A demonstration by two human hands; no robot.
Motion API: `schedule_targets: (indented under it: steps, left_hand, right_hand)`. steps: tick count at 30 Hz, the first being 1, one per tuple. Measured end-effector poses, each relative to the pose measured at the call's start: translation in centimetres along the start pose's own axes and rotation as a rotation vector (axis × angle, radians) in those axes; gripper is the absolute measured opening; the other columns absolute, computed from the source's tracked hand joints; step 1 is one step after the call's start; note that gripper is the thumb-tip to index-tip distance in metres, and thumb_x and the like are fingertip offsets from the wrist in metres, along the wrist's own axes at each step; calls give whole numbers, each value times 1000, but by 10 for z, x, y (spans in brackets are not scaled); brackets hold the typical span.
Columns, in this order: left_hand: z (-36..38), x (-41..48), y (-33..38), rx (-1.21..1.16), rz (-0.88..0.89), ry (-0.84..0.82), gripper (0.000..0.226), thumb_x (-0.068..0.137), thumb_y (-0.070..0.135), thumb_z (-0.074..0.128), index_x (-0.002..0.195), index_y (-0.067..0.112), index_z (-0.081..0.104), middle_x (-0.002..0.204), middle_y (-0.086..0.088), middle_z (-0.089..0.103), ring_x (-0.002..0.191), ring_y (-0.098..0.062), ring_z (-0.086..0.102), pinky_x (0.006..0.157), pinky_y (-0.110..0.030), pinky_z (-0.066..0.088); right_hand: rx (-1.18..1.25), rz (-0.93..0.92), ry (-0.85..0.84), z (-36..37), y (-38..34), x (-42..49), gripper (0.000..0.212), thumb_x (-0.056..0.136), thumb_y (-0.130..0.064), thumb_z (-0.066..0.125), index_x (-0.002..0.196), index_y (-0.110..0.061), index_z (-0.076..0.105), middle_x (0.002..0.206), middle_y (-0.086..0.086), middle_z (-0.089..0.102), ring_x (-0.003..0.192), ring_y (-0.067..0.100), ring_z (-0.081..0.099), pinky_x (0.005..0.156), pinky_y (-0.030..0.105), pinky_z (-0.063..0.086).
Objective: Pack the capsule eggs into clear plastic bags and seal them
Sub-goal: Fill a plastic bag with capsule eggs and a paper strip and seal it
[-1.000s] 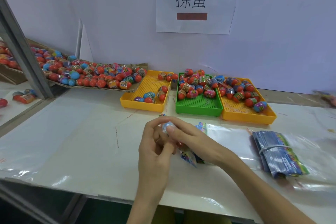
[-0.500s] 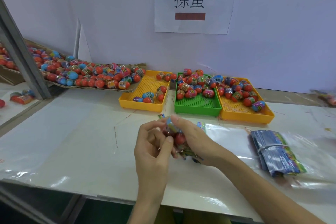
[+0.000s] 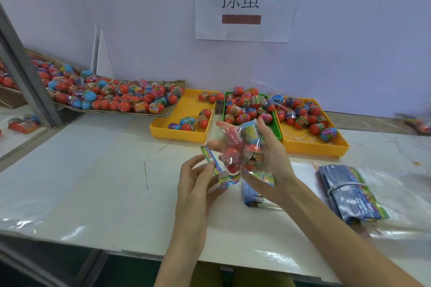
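A: We have the filled clear bag (image 3: 242, 154) lifted above the table (image 3: 93, 182), in front of the green tray (image 3: 276, 131). Our right hand (image 3: 272, 158) cups it from behind, fingers curled round the capsule eggs (image 3: 233, 154) inside.

B: And our left hand (image 3: 198, 184)?

A: It pinches the printed strip (image 3: 211, 158) at the bag's mouth, thumb and fingers closed on it, wrist low, palm turned toward us.

B: Then we judge sealing is the step in hand. We should settle the eggs away from the opening, keep the flap flat and unwrinkled, and press along its whole width.

A: How many eggs it holds we cannot tell; at least 2 show red.
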State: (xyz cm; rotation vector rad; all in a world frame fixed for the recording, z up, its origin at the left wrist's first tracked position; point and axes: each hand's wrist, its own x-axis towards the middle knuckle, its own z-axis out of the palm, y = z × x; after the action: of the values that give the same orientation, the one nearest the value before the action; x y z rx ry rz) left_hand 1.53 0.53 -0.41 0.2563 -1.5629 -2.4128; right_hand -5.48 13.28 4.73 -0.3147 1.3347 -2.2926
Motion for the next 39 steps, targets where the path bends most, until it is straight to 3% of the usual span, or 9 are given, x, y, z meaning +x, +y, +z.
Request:
schedule_targets:
  steps: [2, 4, 9, 16, 22, 28, 30, 35, 39]
  left_hand:
    - [1, 0, 0, -5, -93, -90, 48, 82, 47, 67, 125, 30, 61, 113, 3, 75, 101, -22, 74, 84, -36, 61]
    - [3, -2, 2, 89, -87, -145, 54, 75, 51, 70, 124, 28, 66, 115, 2, 75, 105, -19, 73, 87, -36, 61]
    - [-2, -3, 0, 61, 37, -22, 40, 74, 33, 74, 113, 21, 71, 104, -2, 76, 98, -21, 74, 75, -28, 61]
    - [-1, -4, 1, 50, 54, 82, 37, 66, 43, 78, 101, 33, 74, 96, 1, 74, 81, -16, 72, 68, -25, 58]
    - [-7, -3, 5, -171, 65, 195, 15, 101, 23, 55, 109, 22, 68, 86, -5, 71, 65, -14, 64, 62, -25, 55]
    - [-6, -1, 8, -251, 67, 288, 20, 98, 4, 52, 110, 20, 59, 73, -1, 68, 55, -14, 58, 69, -31, 47]
    - [-8, 0, 8, -263, 62, 294, 22, 98, 3, 51, 107, 20, 60, 72, -1, 68, 54, -14, 58, 66, -28, 50]
    - [-8, 1, 7, -288, 61, 286, 22, 100, 4, 48, 99, 22, 61, 71, -1, 69, 53, -14, 58, 56, -21, 55]
    - [-5, 2, 7, -272, 59, 291, 23, 100, 2, 48, 99, 21, 61, 70, -1, 68, 53, -14, 58, 55, -19, 54]
  right_hand:
    - [-132, 20, 46, 1, 0, -2, 64, 103, -60, 28, 74, -39, 81, 76, -8, 77, 69, 4, 74, 55, 16, 54]
    - [-201, 39, 55, 2, 3, -2, 57, 100, -62, 30, 84, -42, 81, 87, -9, 78, 76, 6, 75, 58, 19, 56]
    - [-250, -69, 9, -1, 9, 6, 57, 92, -64, 37, 136, -34, 59, 129, 0, 69, 117, 21, 65, 99, 44, 50]
    - [-592, -236, 44, -24, -10, 12, 15, 96, -22, 65, 106, -19, 76, 89, 3, 70, 80, 17, 62, 64, 25, 51]
    - [-212, -230, 137, -36, -21, 16, 27, 84, -26, 69, 106, -11, 72, 85, 4, 70, 73, 18, 66, 63, 28, 56]
    - [-592, -44, -89, -56, -39, 4, 14, 90, -24, 67, 95, -15, 76, 89, 8, 67, 78, 20, 61, 67, 27, 52]
    - [-429, -192, 50, -64, -51, 6, 15, 87, -22, 66, 94, -11, 74, 88, 9, 65, 77, 18, 60, 67, 26, 54]
    - [688, -737, 542, -113, -87, -19, 36, 101, -31, 51, 129, -10, 54, 129, 14, 60, 114, 33, 65, 97, 41, 53]
    - [408, -515, 729, -113, -76, -11, 27, 102, -26, 49, 121, -10, 59, 124, 10, 64, 108, 29, 69, 89, 34, 53]
